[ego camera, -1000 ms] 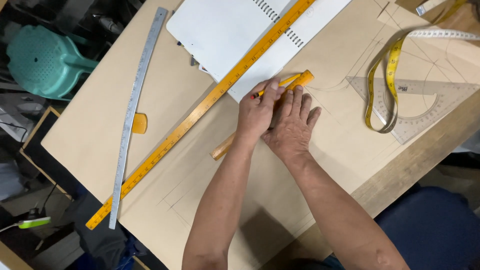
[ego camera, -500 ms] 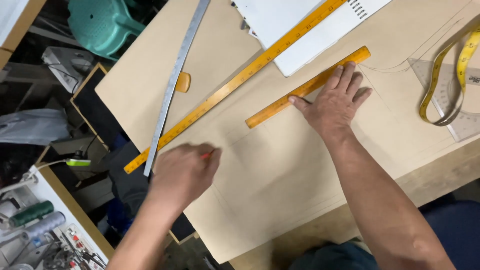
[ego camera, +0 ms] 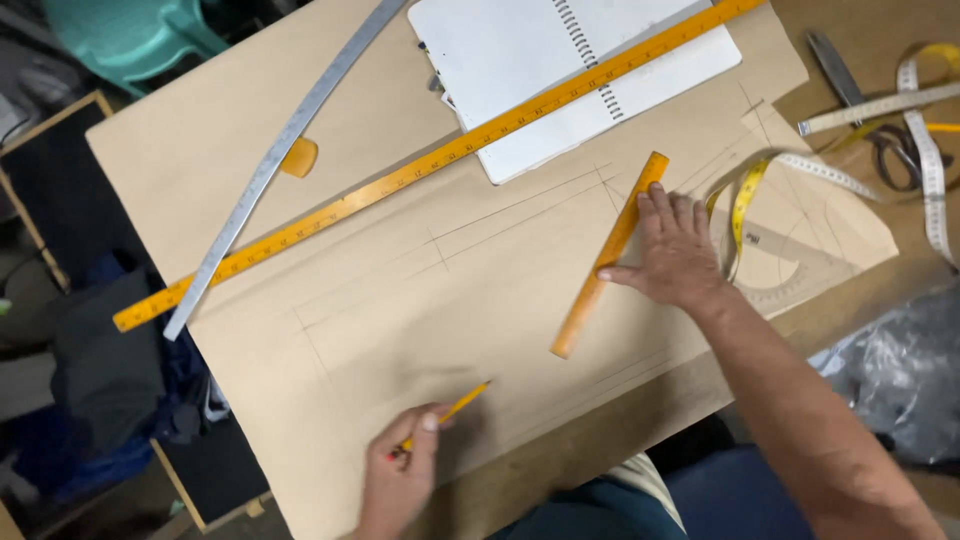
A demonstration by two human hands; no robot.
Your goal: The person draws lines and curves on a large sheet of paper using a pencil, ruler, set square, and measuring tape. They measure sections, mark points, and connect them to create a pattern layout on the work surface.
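Observation:
A large sheet of brown pattern paper with faint pencil lines covers the table. My right hand lies flat on it, fingers spread, pressing against a short orange ruler that runs diagonally. My left hand is near the paper's front edge and grips a yellow pencil whose tip points up and right over the paper. The two hands are well apart.
A long yellow ruler crosses the paper and a white spiral notebook. A curved metal ruler lies left. A yellow tape measure, clear protractor triangle, scissors sit right. A teal stool stands beyond the table.
My right hand has turned the short orange ruler steeper and shifted it right. My left hand with the pencil has drawn back toward the paper's front edge. The view has shifted.

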